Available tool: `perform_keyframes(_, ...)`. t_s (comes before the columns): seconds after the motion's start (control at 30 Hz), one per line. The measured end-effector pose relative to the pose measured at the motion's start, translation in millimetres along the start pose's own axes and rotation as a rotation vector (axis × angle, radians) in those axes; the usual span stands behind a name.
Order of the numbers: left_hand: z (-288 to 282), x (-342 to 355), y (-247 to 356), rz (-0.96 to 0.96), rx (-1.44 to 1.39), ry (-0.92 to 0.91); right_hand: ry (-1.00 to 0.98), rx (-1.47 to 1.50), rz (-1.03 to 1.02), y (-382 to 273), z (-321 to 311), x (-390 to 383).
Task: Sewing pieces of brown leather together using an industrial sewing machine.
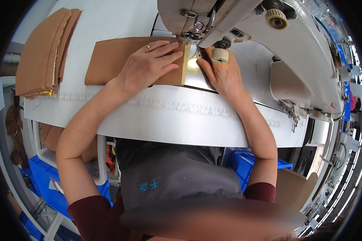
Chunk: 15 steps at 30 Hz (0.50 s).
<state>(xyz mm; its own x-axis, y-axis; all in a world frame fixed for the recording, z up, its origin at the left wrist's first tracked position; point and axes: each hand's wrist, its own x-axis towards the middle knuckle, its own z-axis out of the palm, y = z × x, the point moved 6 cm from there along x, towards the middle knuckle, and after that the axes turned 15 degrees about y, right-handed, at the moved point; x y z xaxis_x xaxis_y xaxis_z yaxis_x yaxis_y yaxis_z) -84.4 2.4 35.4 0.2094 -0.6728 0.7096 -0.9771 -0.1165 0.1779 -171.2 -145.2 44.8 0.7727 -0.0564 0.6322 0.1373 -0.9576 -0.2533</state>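
Left hand (147, 66) flat, fingers spread, pressing brown leather panel (116, 60) on the table (169, 116). Right hand (223, 74) at 3 o'clock of it, fingers loose beside presser foot (188, 38). Sewing machine (269, 48) beyond; panel stack (44, 54) at 10 o'clock.

a white work table (108, 24) is stretching out beneath and beyond the hands. below them, blue plastic crates (48, 180) are sitting on the floor. far to their right, more workstations are receding under bright strip lighting (350, 188).
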Motion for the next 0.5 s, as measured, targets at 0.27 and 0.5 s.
perform_keyframes(0.27, 1.0, 1.0, -1.7, -0.001, 0.011, 0.016, -0.026, -0.018, 0.01, 0.1, 1.2, -0.4)
perform_keyframes(0.5, 2.2, 1.4, -2.8, -0.042, -0.005, -0.022, -0.017, -0.058, -0.037, 0.2, 3.0, -0.7)
